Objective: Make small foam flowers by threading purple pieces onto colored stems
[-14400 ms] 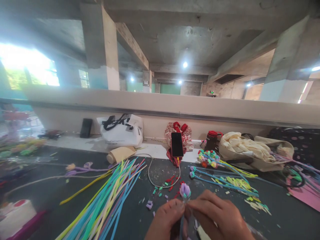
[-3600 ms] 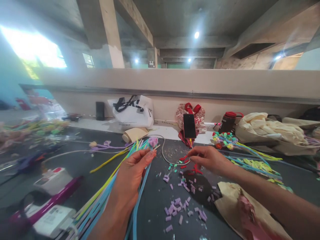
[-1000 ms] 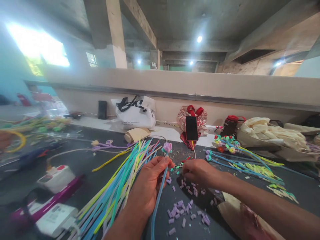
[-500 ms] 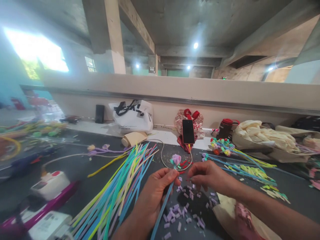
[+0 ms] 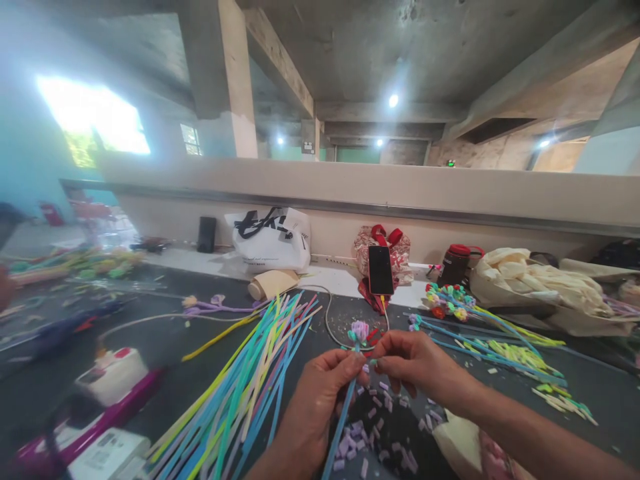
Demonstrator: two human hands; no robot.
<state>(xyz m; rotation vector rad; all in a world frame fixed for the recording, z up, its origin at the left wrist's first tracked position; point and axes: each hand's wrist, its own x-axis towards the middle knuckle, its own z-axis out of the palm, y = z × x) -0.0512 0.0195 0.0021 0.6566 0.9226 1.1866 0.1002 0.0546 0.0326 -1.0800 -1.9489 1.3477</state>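
My left hand (image 5: 330, 383) is closed around a blue pipe cleaner stem (image 5: 343, 420), which slants up from the bottom edge. On the stem's top sits a small lilac and pink flower (image 5: 359, 331) with teal bits beneath it. Close beside the stem, my right hand (image 5: 417, 363) pinches a tiny green pipe cleaner piece (image 5: 373, 362), partly hidden by the fingertips. Cut lilac pieces (image 5: 353, 437) lie scattered on the dark table below both hands. Some red pieces (image 5: 373, 335) rest just behind the flower.
Long multicoloured pipe cleaners (image 5: 240, 387) lie fanned out at left, near a power strip (image 5: 95, 427). Finished flower stems (image 5: 450, 303) and yellow-green cut pieces (image 5: 515, 357) are on the right. A phone (image 5: 381, 270) on a cable, a white bag (image 5: 273, 243) and a dark bottle (image 5: 456, 265) stand behind.
My right hand has come in toward the stem, its fingertips now close to my left hand's. The view has shifted slightly, and my left hand keeps its hold on the stem.
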